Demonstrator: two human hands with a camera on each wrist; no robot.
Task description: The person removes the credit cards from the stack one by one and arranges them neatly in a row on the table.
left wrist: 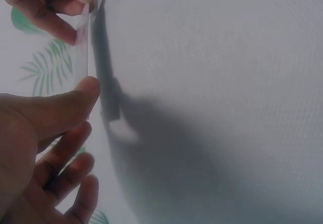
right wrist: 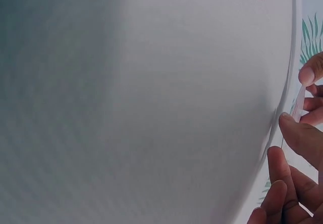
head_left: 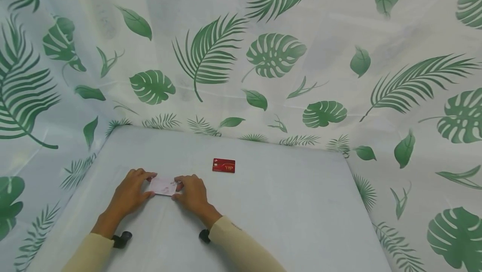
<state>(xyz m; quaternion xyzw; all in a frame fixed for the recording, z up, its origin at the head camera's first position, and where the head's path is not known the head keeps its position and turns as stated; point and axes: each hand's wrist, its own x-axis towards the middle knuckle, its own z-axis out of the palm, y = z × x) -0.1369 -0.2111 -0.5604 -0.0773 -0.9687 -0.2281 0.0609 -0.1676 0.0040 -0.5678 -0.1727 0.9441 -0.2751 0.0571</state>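
A small pale pink card [head_left: 163, 186] with faint reddish marks is held between both hands over the white table. My left hand [head_left: 129, 192] pinches its left end between thumb and fingers. At the opposite end, my right hand [head_left: 193, 193] grips it the same way. Seen nearly edge-on in the left wrist view, the thin card [left wrist: 81, 57] casts a shadow on the tabletop. In the right wrist view the card [right wrist: 299, 104] shows as a narrow strip between the two thumbs. A red card marked VIP [head_left: 224, 165] lies flat farther back, to the right of the hands.
The white-covered table [head_left: 286, 213] reaches back to a hanging white curtain [head_left: 222, 109] printed with green leaves, which also closes off both sides. Dark straps with small black devices [head_left: 122, 239] sit at the wrists, below beige sleeves [head_left: 241, 242].
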